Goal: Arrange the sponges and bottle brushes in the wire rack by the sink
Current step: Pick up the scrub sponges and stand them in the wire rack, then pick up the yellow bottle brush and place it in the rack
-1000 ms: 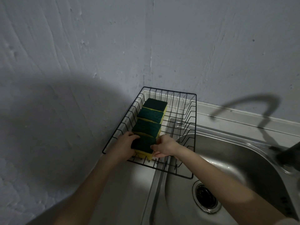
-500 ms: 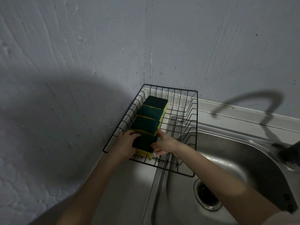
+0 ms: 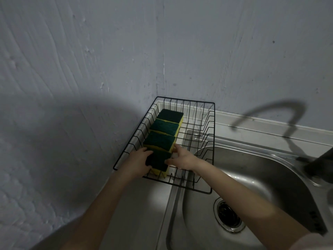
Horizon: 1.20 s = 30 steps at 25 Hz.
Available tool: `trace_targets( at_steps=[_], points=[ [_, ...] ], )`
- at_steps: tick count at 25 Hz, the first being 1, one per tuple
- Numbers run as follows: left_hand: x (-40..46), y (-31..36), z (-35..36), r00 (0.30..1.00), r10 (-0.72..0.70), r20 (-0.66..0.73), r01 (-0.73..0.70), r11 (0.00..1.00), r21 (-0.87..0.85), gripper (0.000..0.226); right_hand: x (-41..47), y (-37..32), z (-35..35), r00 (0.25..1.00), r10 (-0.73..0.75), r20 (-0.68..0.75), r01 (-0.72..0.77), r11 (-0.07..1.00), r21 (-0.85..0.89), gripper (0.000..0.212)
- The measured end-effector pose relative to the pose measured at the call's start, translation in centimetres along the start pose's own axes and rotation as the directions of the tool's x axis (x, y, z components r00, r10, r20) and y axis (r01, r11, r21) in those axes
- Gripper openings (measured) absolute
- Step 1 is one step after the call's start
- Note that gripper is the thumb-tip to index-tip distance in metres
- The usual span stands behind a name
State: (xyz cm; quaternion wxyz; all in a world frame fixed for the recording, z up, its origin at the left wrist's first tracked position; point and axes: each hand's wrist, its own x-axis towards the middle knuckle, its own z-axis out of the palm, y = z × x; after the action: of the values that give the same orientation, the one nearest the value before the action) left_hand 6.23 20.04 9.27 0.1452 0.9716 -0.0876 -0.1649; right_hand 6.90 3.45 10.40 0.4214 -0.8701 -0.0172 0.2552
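A black wire rack [image 3: 210, 123] sits in the wall corner, partly over the sink's edge. Several green-topped yellow sponges lie in a row along its left side; the farthest sponge [image 3: 170, 115] is by the back wall. My left hand [image 3: 137, 162] and my right hand [image 3: 182, 158] hold the nearest sponge [image 3: 158, 162] from both sides, at the rack's front left. My right index finger touches the corner of the sponge just behind it [image 3: 160, 141]. No bottle brush is in view.
A stainless steel sink basin [image 3: 252, 177] with a round drain [image 3: 228, 216] lies to the right of the rack. A dark tap [image 3: 319, 165] stands at the right edge. Grey walls meet behind the rack. The rack's right half holds only wire dividers.
Both hands stay on the nearest sponge. My right index finger has stretched forward to the sponge behind it, and the view has shifted slightly.
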Motion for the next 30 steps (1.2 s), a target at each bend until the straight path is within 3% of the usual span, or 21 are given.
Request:
trace_targets(
  at_steps=[9, 15, 23, 30],
  points=[
    [-3.5, 2.8, -2.1, 0.984, 0.059, -0.169, -0.077, 0.992, -0.102, 0.044, -3.2, 0.3, -1.2, 0.982, -0.141, -0.129, 0.075, 0.906, -0.417, 0.059],
    [-5.5, 7.4, -1.8, 0.964, 0.08, -0.253, -0.103, 0.992, -0.08, 0.042, -7.2, 1.7, -2.6, 0.952, -0.229, -0.201, 0.127, 0.898, -0.422, 0.058],
    [-7.3, 15.0, -0.1, 0.933, 0.146, -0.329, -0.195, 0.973, -0.12, 0.037, -12.8, 5.9, -6.0, 0.927, -0.229, -0.298, 0.102, 0.917, -0.385, 0.054],
    [-7.6, 21.7, 3.6, 0.929, 0.263, -0.259, -0.286, 0.957, -0.056, 0.04, -18.2, 12.4, -9.1, 0.922, -0.124, -0.366, -0.008, 0.94, -0.341, 0.055]
  ],
)
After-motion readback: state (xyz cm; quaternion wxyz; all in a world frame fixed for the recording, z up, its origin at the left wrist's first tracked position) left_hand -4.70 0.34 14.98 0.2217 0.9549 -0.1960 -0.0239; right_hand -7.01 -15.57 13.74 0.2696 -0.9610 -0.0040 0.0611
